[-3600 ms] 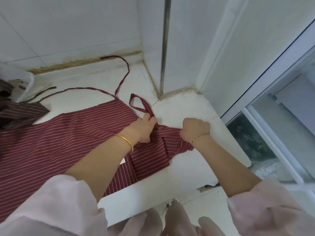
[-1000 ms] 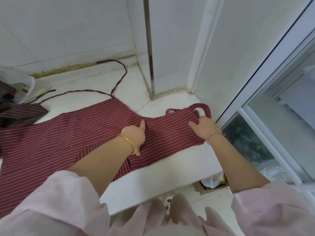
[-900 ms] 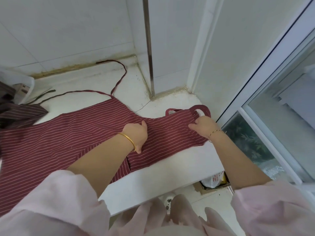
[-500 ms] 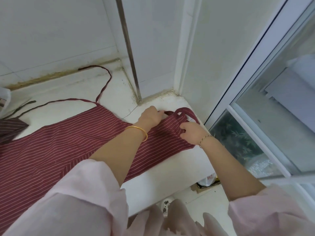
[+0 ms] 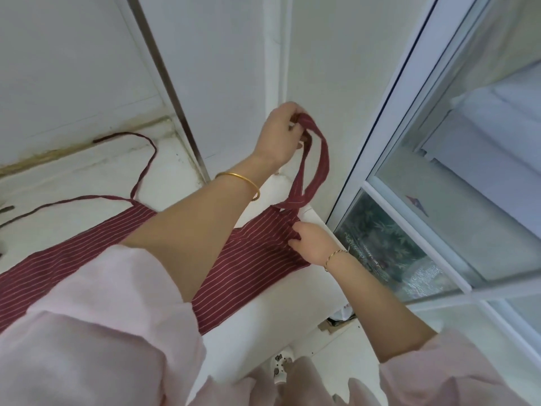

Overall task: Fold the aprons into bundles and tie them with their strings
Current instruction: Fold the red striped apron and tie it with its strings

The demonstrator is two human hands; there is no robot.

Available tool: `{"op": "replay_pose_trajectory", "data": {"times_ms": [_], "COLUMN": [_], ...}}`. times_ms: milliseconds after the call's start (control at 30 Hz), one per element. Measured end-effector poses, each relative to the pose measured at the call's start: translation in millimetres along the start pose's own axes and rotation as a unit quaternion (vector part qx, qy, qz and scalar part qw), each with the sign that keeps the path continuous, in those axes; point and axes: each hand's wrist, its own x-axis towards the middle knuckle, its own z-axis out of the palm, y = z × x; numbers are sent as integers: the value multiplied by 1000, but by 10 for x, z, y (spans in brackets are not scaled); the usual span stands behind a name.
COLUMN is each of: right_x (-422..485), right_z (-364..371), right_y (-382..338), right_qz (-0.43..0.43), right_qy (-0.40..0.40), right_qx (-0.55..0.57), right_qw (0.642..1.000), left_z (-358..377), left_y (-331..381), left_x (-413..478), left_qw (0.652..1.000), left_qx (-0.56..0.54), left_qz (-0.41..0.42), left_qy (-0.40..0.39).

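A dark red apron (image 5: pixel 248 268) with thin white stripes lies spread on the white counter (image 5: pixel 281 312). My left hand (image 5: pixel 279 136) grips its neck loop (image 5: pixel 314 168) and holds it stretched up and away above the counter's far right corner. My right hand (image 5: pixel 311 243) pinches the apron's top edge at the base of the loop. My left forearm hides the middle of the apron. A long waist string (image 5: pixel 140 168) trails from the apron's far edge toward the wall.
White tiled walls rise right behind the counter, with a metal strip (image 5: pixel 172 92) in the corner. A window frame (image 5: pixel 389 124) and glass run along the right. Floor clutter (image 5: pixel 339 316) shows below the counter's front edge.
My left hand has lifted the neck loop off the counter and pulled it up toward the wall. My right hand stayed at the apron's top edge. The view swung right.
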Motion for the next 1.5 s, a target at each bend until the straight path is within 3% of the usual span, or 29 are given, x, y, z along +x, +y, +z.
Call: {"op": "replay_pose_trajectory", "data": {"times_ms": [133,200,333,433,500,567,667,733,800,933,1100,1300,1400,1500], "right_x": [11,21,10,8,16,25,44,50,59,57,6,-17,-31,2], "right_z": [15,46,93,106,98,91,104,123,134,133,236,250,206,206], "right_y": [48,72,110,100,86,72,80,97,98,75,61,22,-45,-42], "right_qz": [32,58,102,121,127,127,125,128,129,120,121,126,132,161], "right_qy": [25,50,112,118,116,111,109,110,113,120,174,198,214,230], "right_qx": [75,91,122,107,113,118,119,119,117,111,107,91,21,-50], "right_qw": [996,993,981,980,979,979,979,978,978,979,971,968,968,959], "left_z": [51,45,11,-30,-46,-47,-62,-88,-120,-219,-341,-389,-396,-410], "left_y": [99,87,73,116,172,249,387,459,475,446,486,560,613,634], "left_x": [89,110,55,-13,-24,-7,6,-22,-45,-59,-72,-111,-151,-183], "left_qw": [990,987,994,948,935,956,985,978,967,957,970,925,899,921], "left_qx": [-98,-111,54,270,291,199,-40,-171,-232,-264,-209,-357,-411,-362], "left_qz": [-97,-105,2,86,116,108,31,-29,-72,-112,-116,-129,-145,-142], "left_qy": [20,45,94,143,168,185,163,119,81,33,36,-14,-26,-14]}}
